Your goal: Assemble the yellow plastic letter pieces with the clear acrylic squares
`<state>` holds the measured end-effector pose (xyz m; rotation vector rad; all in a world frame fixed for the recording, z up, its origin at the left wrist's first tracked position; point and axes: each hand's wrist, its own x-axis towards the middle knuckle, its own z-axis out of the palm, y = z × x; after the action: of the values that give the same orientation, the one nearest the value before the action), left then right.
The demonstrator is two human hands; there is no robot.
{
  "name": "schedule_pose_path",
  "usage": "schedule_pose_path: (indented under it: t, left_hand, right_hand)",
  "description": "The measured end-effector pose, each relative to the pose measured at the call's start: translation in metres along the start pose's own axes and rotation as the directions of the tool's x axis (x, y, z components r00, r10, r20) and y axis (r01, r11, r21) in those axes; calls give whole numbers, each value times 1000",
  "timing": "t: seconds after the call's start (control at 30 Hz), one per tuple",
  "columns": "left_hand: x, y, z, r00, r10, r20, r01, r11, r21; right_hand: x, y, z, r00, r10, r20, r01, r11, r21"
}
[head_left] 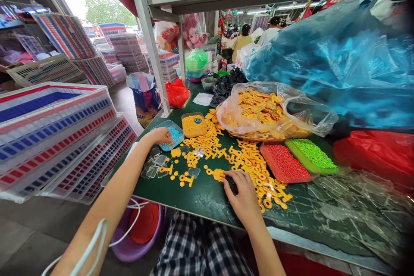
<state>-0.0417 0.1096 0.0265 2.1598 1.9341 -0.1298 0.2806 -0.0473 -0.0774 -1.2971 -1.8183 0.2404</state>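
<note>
My left hand [161,136] reaches into a clear tray of small blue beads [174,136], its fingers curled together at the beads; what they pinch is hidden. Lower on the dark green tabletop, my right hand [242,192] curls around a small black object [232,184], mostly covered by the fingers. Its fingertips meet a yellow plastic piece [217,174]. Loose yellow ring-and-bar parts [255,166] spread beside and beyond that hand. Between the hands lie yellow T-shaped pieces [186,179] and clear plastic plates [154,164].
Trays of yellow beads [194,126], red beads [284,161] and green beads [312,155] stand around the pile. Behind it sits an open bag of yellow parts [261,110]. A shelf post [148,43] rises at the left table edge; crates [54,129] stack beyond. Co-workers sit far back.
</note>
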Motion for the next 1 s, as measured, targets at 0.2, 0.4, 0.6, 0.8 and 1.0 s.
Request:
schedule_pose_path:
  t: [0.2,0.4,0.6,0.8,1.0]
  left_hand:
    - [-16,18,-19,988,53,-145,-60,997,-43]
    - [-42,96,14,847,442,-294,-504,845,-180]
    - [-49,148,68,771,613,-176,-631,773,-71]
    - [-44,146,77,775,603,-190,-624,777,-79]
    - [-40,148,84,793,588,-158,-608,776,-169]
  right_hand:
    - [-1,1,3,1000,26,-7,-26,1000,-17]
    - [-1,0,3,998,69,10,-68,996,-61]
    - [1,-2,2,992,120,25,-118,990,-79]
    - [2,-2,0,991,124,54,-120,991,-66]
    - [3,-5,0,977,211,39,-209,976,-56]
